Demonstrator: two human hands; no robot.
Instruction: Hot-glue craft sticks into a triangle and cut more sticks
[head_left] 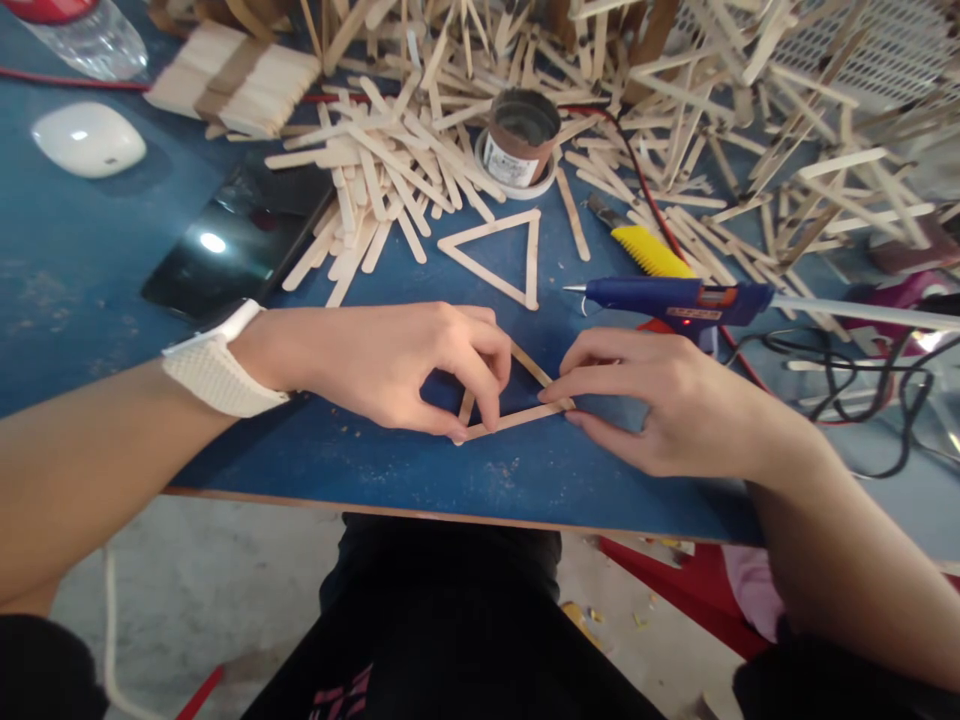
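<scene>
At the bench (390, 476) edge, left fingers (481, 386) and right fingers (594, 383) pinch two corners of the popsicle-stick triangle (521, 416), likely seating joints; needs steady alignment.

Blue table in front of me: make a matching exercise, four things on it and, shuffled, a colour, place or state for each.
1. glue gun
2. computer mouse
3. stick bundle
4. nearer stick triangle

A. wrapped with a brown band
B. touched by the left hand and right hand
C. white
D. blue

Pairs: 1-D, 2-C, 3-A, 4-B.
</scene>
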